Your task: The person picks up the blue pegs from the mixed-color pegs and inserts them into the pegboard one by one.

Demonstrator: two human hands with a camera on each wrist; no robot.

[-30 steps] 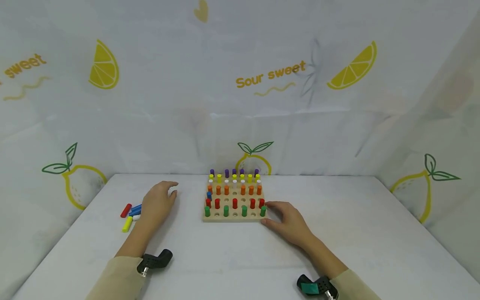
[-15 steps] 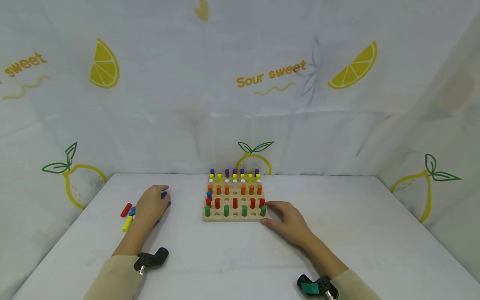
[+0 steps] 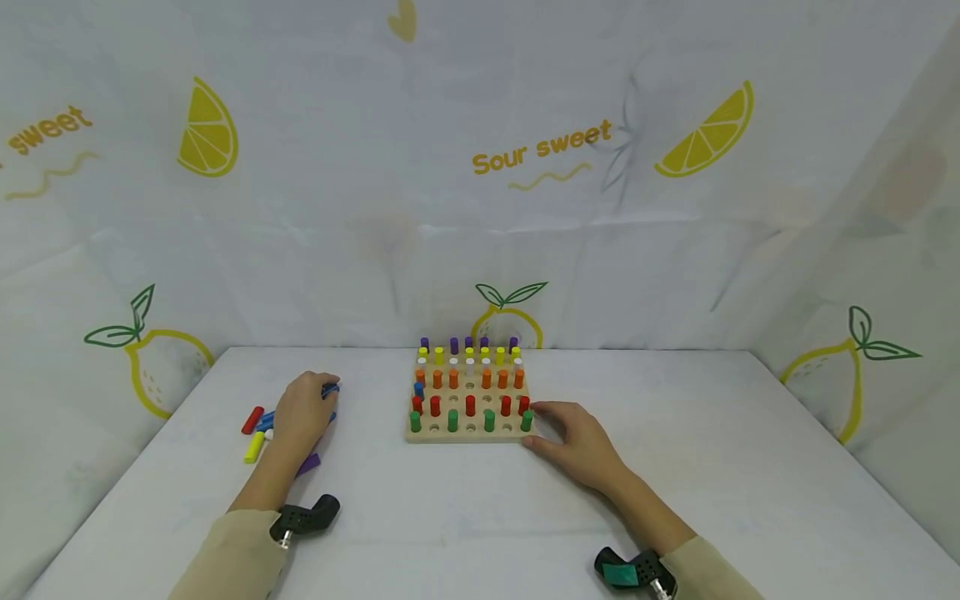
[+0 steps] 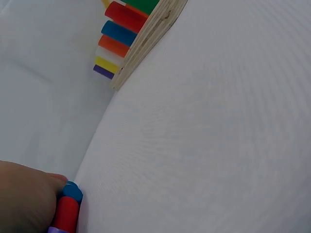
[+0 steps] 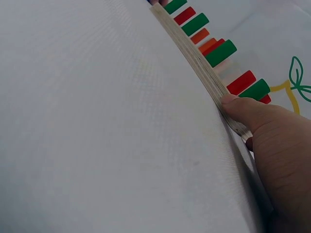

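Note:
A wooden pegboard (image 3: 480,439) stands mid-table, with rows of purple, yellow, white, orange, red and green pegs and a single blue peg (image 3: 418,390) at the left. My right hand (image 3: 577,442) grips its front right corner; the right wrist view shows the thumb (image 5: 238,104) against the board's edge (image 5: 197,60). Left of the board, my left hand (image 3: 303,412) pinches a loose blue peg (image 3: 330,389) at its fingertips. Under that hand lie a red peg (image 4: 65,213) and a purple peg (image 3: 308,463), partly hidden.
Beside the left hand lie a loose red peg (image 3: 252,420), a yellow peg (image 3: 254,447), blue pegs (image 3: 265,421) and a white peg (image 3: 269,434). A white cloth wall with lemon prints rises behind the table (image 3: 480,525).
My left hand has drawn back to the left and curled in, and a blue peg now shows at its fingertips. A purple peg has come into sight beside it. The right hand stays put.

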